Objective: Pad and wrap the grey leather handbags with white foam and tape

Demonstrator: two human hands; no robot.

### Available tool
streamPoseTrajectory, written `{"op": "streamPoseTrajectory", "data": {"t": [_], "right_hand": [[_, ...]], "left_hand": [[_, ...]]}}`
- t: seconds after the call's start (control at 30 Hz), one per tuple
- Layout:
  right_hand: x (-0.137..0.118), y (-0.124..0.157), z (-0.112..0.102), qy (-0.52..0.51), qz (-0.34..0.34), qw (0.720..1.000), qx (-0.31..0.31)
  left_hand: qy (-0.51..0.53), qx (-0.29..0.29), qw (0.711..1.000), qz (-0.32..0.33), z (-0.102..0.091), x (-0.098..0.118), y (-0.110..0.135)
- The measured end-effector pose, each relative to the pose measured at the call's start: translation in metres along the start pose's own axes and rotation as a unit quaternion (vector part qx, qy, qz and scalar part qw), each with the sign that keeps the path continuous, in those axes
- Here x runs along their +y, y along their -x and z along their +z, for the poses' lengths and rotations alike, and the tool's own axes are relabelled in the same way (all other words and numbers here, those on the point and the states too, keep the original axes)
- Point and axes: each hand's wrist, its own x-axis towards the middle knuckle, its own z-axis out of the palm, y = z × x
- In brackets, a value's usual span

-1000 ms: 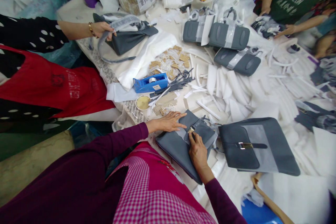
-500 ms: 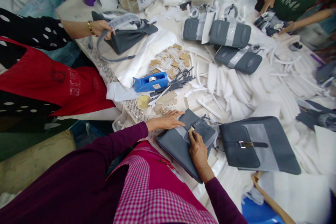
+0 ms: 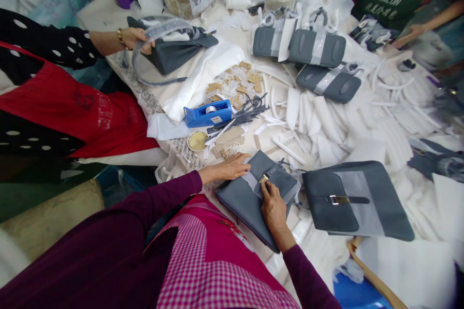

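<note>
A dark grey handbag point(image 3: 241, 201) lies flat and at an angle before me, with a flap, a strap and a gold-coloured buckle point(image 3: 264, 177). My left hand point(image 3: 232, 168) rests on its upper left edge, fingers stretched out and nothing in them. On the buckle presses the index finger of my right hand point(image 3: 274, 207), while the other fingers are curled in and partly hidden. Under the flap, a translucent protective sheet point(image 3: 251, 182) shows. Just right of it lies a matching grey bag point(image 3: 326, 203) with its strap buckled over a similar sheet.
Beyond my hands are a blue tape dispenser point(image 3: 208, 113), a round tin point(image 3: 197, 141), dark straps point(image 3: 239, 120) and tan tags point(image 3: 250, 77). White foam pieces point(image 3: 326, 120) and several grey bags point(image 3: 317, 48) cover the right side. A co-worker's hand point(image 3: 136, 38) holds a wrapped strap at left.
My left hand has slid slightly left, toward the bag's edge. My right hand stays on the buckle. At upper right, another person's hand has moved up away from a bag.
</note>
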Motion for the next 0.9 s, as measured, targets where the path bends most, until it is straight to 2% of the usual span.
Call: {"op": "streamPoseTrajectory", "data": {"t": [0.33, 0.6, 0.73, 0.9], "right_hand": [[0.005, 0.002, 0.009, 0.019, -0.002, 1.000, 0.000], [0.003, 0.003, 0.006, 0.003, -0.001, 1.000, 0.004], [0.003, 0.004, 0.008, -0.005, 0.000, 1.000, 0.008], [0.003, 0.001, 0.006, -0.018, 0.007, 1.000, 0.006]], "left_hand": [[0.010, 0.014, 0.999, -0.028, -0.010, 0.013, 0.000], [0.026, 0.008, 1.000, -0.006, -0.008, 0.031, 0.002], [0.031, 0.006, 0.999, 0.014, -0.006, 0.032, 0.005], [0.027, 0.009, 1.000, 0.008, -0.006, 0.030, 0.004]]}}
